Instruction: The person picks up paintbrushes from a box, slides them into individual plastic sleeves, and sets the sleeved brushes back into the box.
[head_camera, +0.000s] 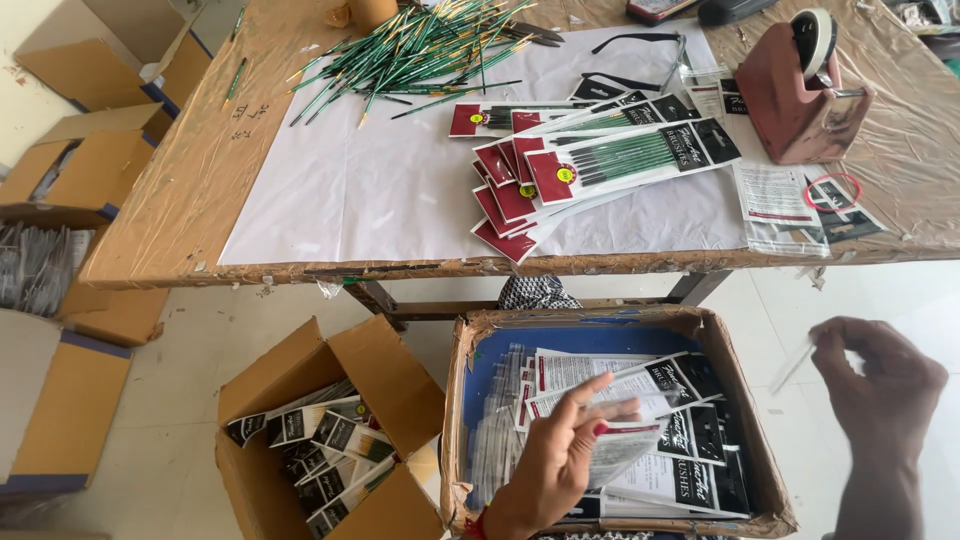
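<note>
My left hand (555, 460) reaches into a worn cardboard box (462, 400) on the floor. Its fingers are closed on a clear plastic pouch (625, 412), blurred, just above the stack of empty printed pouches (640, 480) that fills the box. My right hand (880, 385) hovers to the right of the box and pinches a thin translucent strip (793, 368) between thumb and fingers. On the table above lie a fan of packed brush sets with red ends (590, 165) and a heap of loose green-handled brushes (420, 50).
A dark red tape dispenser (795, 95) stands at the table's right, with flat pouches (775, 200) beside it. A white sheet (370, 190) covers the tabletop. A smaller open carton (330, 440) of packs sits left of the box. More cardboard boxes (75, 165) line the left side.
</note>
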